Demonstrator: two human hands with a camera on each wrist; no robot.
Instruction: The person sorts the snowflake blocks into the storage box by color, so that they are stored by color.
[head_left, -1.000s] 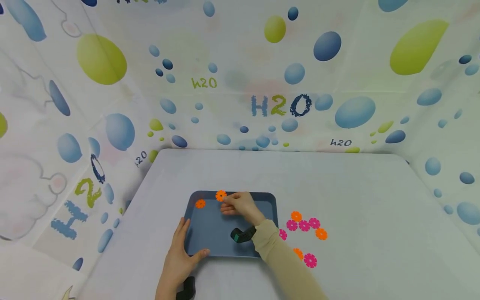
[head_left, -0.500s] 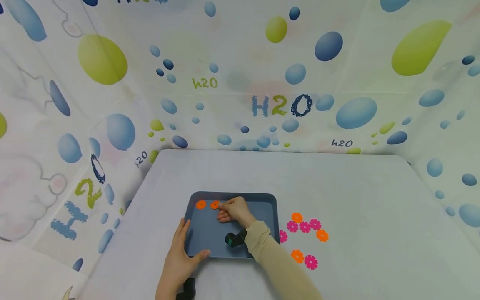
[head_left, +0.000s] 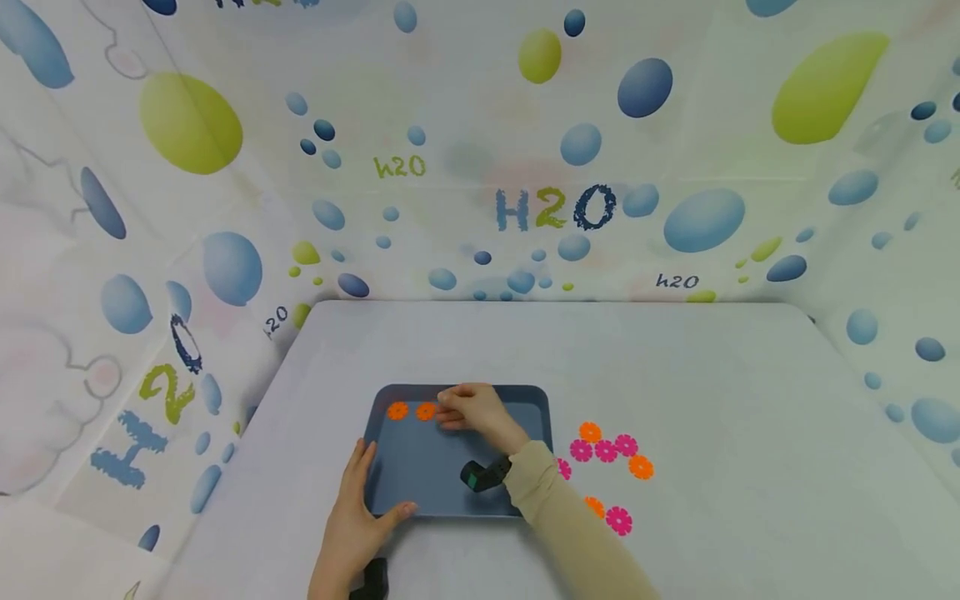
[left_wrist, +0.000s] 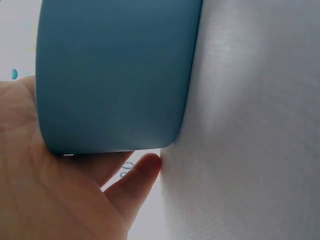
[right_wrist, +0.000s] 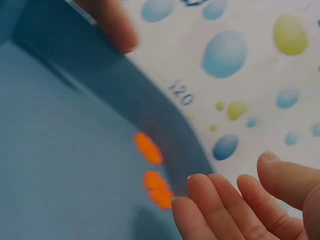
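Note:
My left hand (head_left: 356, 517) holds the near left corner of a blue-grey tray (head_left: 420, 479), fingers along its left side and thumb at the front rim. In the left wrist view the tray's wall (left_wrist: 120, 75) sits against the palm. My right hand (head_left: 480, 412) is over the tray's far part, thumb apart from the loosely bent fingers, with nothing between them. Beside its fingertips lies an orange flower-shaped disc (head_left: 425, 411). Left of that, a second orange disc (head_left: 397, 410) lies near the far left corner. The right wrist view shows both discs along the tray wall (right_wrist: 165, 115).
Right of the tray, several pink flower discs (head_left: 606, 451) and orange ones (head_left: 641, 467) lie loose on the white table (head_left: 720, 392). My right sleeve (head_left: 573, 517) partly covers a near orange disc (head_left: 594, 507). A patterned backdrop (head_left: 450, 200) stands behind the table.
My right hand lowered an orange disc into the tray beside the first one and let go of it, then drew slightly up and away. The left hand stays at the tray's corner.

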